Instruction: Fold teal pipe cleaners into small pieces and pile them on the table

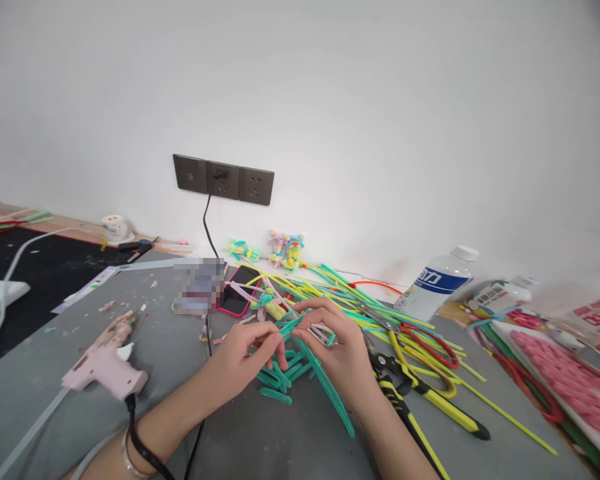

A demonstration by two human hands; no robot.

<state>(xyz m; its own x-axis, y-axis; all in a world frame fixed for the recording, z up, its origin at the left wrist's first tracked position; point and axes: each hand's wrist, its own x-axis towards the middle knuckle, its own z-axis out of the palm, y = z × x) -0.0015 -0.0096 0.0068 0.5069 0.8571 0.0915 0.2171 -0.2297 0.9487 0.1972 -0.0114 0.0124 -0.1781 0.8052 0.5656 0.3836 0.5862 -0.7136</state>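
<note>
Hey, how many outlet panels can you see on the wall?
3, side by side: the left panel, the middle panel with a black plug in it, and the right panel. None looks hidden.

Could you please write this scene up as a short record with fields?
Left hand: fingers curled at the teal stems, grip partly hidden
Right hand: pinching teal stems
Left side: pink glue gun
Right side: yellow-and-black pliers, capped bottle upright
Beyond hands: loose yellow stems, pink-edged phone
On wall: dark socket panel, one plug inserted
</note>
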